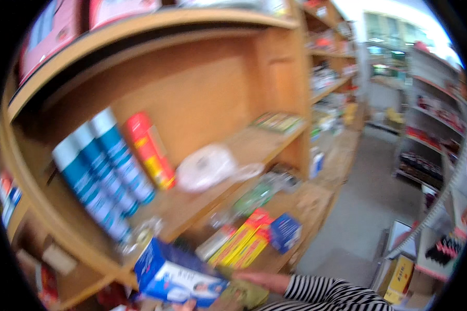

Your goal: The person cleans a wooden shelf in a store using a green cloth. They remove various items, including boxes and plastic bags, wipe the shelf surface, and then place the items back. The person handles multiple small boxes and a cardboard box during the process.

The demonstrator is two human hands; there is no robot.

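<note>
A blue-and-white cardboard box (183, 276), printed with pictures and writing, is tilted low in front of me. Fingertips of my left hand (187, 305) grip its lower edge; the rest of that hand is out of the frame. My right hand (262, 280), below a black-and-white striped sleeve (315, 287), reaches in from the right to the box's side. Beneath it lies an olive-yellow packet (247, 293). Blur hides whether the right fingers hold the packet or the box. Yellow-and-red cartons (241, 245) lie on the lower shelf just beyond.
Blue-and-white spray cans (113, 155), a red-and-yellow can (150, 149) and a white plastic-wrapped bundle (208, 167) stand on the wooden shelf (233, 145). A small blue box (286, 232) sits near the lower shelf's edge. An aisle floor (358, 194) runs between shelving units.
</note>
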